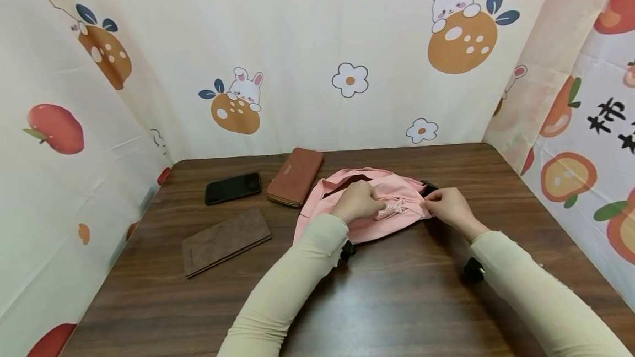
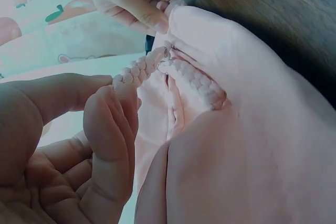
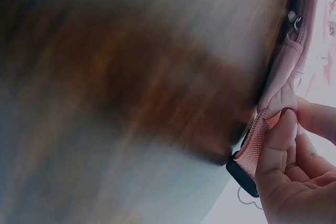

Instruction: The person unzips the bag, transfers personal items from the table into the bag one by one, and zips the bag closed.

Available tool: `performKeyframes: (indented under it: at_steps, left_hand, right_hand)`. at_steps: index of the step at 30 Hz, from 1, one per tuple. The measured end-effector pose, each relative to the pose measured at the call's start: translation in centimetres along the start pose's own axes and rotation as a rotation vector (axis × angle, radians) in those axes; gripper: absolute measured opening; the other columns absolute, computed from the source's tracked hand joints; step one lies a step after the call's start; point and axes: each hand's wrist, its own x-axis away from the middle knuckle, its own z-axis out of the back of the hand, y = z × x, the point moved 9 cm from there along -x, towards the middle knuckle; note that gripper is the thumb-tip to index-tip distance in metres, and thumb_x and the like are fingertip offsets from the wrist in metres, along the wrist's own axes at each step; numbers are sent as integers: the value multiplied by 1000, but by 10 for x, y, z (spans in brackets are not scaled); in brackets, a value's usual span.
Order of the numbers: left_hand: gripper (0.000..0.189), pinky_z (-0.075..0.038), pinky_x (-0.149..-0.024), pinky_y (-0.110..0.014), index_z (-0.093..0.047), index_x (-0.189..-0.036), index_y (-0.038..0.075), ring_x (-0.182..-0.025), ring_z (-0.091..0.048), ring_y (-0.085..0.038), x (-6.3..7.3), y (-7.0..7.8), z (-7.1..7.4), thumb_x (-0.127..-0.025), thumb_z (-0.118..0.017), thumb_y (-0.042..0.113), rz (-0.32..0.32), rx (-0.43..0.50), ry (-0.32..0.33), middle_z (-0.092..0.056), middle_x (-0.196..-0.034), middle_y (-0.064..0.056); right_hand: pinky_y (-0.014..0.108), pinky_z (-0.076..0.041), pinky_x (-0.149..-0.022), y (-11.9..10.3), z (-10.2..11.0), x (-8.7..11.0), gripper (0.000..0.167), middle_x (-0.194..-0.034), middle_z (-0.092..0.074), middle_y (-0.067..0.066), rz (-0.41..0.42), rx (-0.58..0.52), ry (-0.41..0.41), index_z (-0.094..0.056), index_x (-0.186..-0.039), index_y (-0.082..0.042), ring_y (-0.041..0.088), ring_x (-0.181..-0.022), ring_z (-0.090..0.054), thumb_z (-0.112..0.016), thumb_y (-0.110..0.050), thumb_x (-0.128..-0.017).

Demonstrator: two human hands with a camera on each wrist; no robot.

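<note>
A pink waist bag [image 1: 379, 231] lies on the table, its strap looped behind it. My left hand [image 1: 358, 201] is over its front and pinches a braided pink cord [image 2: 137, 72] between thumb and forefinger. In the left wrist view, that cord runs to a zipper at the bag's end, where a second braided cord [image 2: 197, 85] lies against the fabric. My right hand [image 1: 450, 209] pinches the bag's right end with thumb and fingers. Close beside it are the pink webbing strap [image 3: 253, 141] and a black buckle [image 3: 241, 176].
Left of the bag, a reddish-brown zip wallet [image 1: 296, 176] lies near the back edge. Farther left are a black phone [image 1: 233, 188] and a flat brown wallet [image 1: 225, 241]. A printed curtain [image 1: 297, 32] hangs behind the wooden table [image 1: 397, 302].
</note>
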Motion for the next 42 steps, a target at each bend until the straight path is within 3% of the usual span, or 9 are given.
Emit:
performKeyframes:
  at_steps: [6, 13, 19, 26, 32, 37, 42]
  left_hand:
    - [30, -32, -45, -20, -73, -67, 4, -41, -37, -5, 2, -2, -4, -90, -68, 23, -4, -15, -46, -47, -43, 8]
    - [48, -31, -47, -21, -44, -47, 18, -39, -33, -6, 8, -5, -2, -87, -70, 21, -28, -33, -54, -35, -42, 8]
    - [45, -33, -48, -20, -48, -48, 17, -43, -37, -5, 13, -8, 2, -87, -70, 20, -57, -50, -61, -44, -44, 8]
    - [47, -29, -46, -20, -43, -49, 17, -44, -33, -6, 20, -14, 10, -88, -70, 22, -68, -103, -51, -33, -46, 9]
    - [38, -34, -50, -21, -52, -54, 16, -50, -40, -5, 30, -19, 22, -87, -71, 22, -86, -99, -36, -42, -51, 9]
    - [32, -35, -53, -20, -59, -60, 15, -50, -40, -5, 41, -25, 30, -89, -69, 20, -143, -99, -50, -46, -54, 9]
    - [25, -39, -53, -21, -66, -68, 12, -50, -43, -6, 54, -37, 41, -91, -69, 22, -162, -71, -53, -53, -58, 6]
  right_hand:
    - [28, -41, -58, 5, 0, 3, 22, -69, -63, -1, -9, 8, -10, -73, -93, 4, 14, -65, -51, -65, -16, -89]
    - [28, -42, -60, 8, 0, 5, 24, -73, -64, 1, -28, -1, -20, -73, -95, 4, 15, -67, -52, -64, -18, -89]
    - [28, -42, -59, 8, 0, 5, 23, -71, -64, 0, -19, -3, -20, -73, -95, 4, 14, -66, -52, -64, -16, -89]
    - [29, -41, -60, 4, 1, 1, 20, -74, -64, 3, 21, 27, -12, -72, -93, 3, 16, -67, -52, -65, -15, -88]
    - [28, -41, -60, -3, 1, -1, 17, -76, -65, 6, 55, 32, -14, -72, -91, 3, 17, -68, -52, -66, -13, -88]
    - [29, -41, -60, -4, 0, -2, 16, -78, -65, 9, 65, 28, -26, -71, -90, 3, 17, -68, -53, -66, -12, -88]
    - [29, -42, -61, -2, 0, -3, 17, -78, -66, 9, 64, 33, -36, -71, -91, 3, 18, -69, -53, -65, -13, -89]
